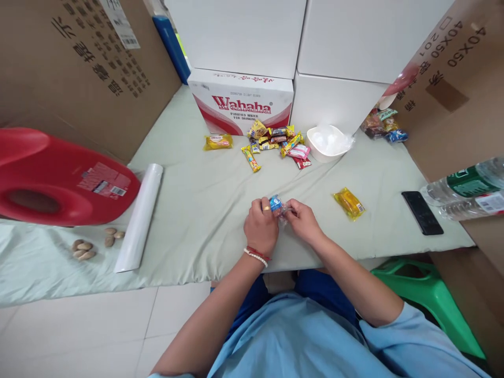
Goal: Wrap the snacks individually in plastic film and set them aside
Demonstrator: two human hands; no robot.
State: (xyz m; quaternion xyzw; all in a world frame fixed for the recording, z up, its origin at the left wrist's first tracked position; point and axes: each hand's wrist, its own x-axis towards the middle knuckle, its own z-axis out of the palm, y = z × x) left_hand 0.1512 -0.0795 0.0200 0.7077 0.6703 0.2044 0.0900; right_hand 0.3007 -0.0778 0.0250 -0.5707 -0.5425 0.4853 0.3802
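Observation:
Both of my hands meet over the cloth-covered table, at a small snack packet with blue print and a clear, crinkled end. My left hand, with a ring and bracelets at the wrist, is closed around the packet's left side. Thumb and fingers of my right hand pinch the clear wrapper at its right end. What lies inside the packet is hard to make out. Further right lies a yellow-wrapped snack. Beyond my hands sits a pile of small wrapped snacks, beside a white bowl with clear plastic in it.
A Wahaha carton and white boxes line the back. To the left are a red jug, a white roll and several brown nut-like pieces. A phone and water bottles lie right, above a green stool.

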